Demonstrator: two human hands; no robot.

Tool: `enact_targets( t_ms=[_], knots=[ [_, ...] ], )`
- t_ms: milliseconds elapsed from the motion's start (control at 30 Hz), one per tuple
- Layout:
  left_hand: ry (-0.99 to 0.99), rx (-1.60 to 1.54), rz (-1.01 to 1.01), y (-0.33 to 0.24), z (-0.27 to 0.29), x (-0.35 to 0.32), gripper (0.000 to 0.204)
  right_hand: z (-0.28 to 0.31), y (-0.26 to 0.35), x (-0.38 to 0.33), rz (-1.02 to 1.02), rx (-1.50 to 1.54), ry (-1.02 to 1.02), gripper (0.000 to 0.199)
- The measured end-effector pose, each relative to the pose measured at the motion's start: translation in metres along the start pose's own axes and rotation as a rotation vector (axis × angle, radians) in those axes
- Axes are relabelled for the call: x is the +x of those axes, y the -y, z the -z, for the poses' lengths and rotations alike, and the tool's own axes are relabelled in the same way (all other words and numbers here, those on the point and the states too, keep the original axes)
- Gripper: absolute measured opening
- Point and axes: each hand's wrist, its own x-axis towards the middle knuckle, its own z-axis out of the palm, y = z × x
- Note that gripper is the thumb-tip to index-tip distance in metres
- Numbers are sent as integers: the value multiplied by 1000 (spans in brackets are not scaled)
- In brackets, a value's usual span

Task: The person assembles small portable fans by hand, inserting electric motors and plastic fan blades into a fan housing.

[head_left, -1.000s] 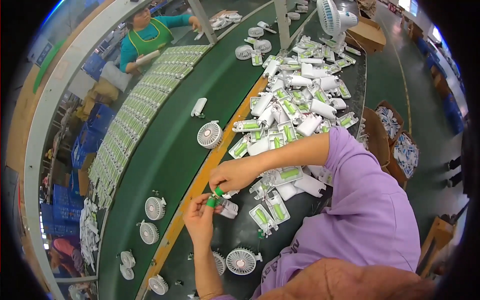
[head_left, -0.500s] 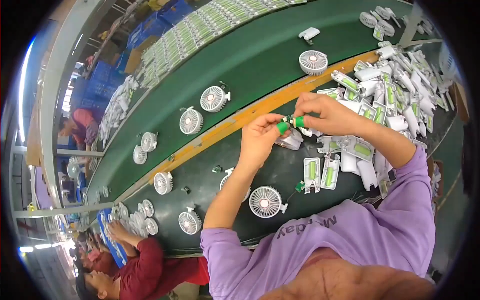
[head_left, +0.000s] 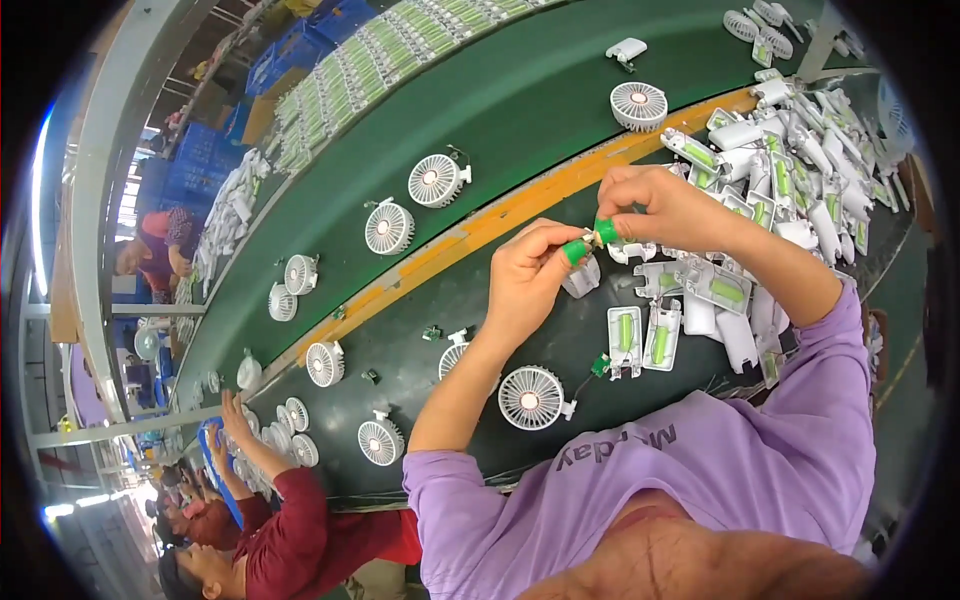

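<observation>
Both my hands are raised over the work table, thumb tips wrapped in green and close together. My left hand [head_left: 525,270] pinches a small circuit board, now mostly hidden by the fingers. Between the thumbs shows a small pale connector [head_left: 597,240], with my right hand [head_left: 655,205] closed on it. Just below the fingers lies a white handle housing [head_left: 582,279], partly covered by my left hand. Nearer me are two open white housings with green battery cells [head_left: 626,333] and a round white fan head [head_left: 531,397], with a green circuit board [head_left: 600,366] between them.
A large heap of white housings [head_left: 775,190] covers the right side. Beyond the yellow rail [head_left: 480,228], a green conveyor belt [head_left: 540,120] carries several fan heads [head_left: 436,181]. At left a co-worker in a red sleeve [head_left: 300,520] reaches over more fan heads.
My right hand has moved slightly up, and the board between my fingers shows less. Fan heads on the belt have shifted slightly right. The co-worker's hands have lifted, near a white piece.
</observation>
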Motion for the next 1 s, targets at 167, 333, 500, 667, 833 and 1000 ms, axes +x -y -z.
enact_targets(
  t_ms=[167,333,500,667,833,1000],
  knots=[
    [-43,184,-89,-2,-2,-1,9,-5,-1,1,44,-23,-24,8],
    [-71,144,-67,-2,-7,-3,8,-8,-4,5,148,-108,-80,8],
    [-77,98,-15,4,-4,4,8,-7,-12,10,123,-149,-34,7],
    [-87,69,185,11,5,29,10,5,-32,30,82,-122,-9,9],
    [-93,58,180,26,15,63,13,17,-59,54,-42,15,-10,12],
    [-154,1147,-352,69,80,129,23,66,-91,102,-195,-59,-180,19]
  ],
)
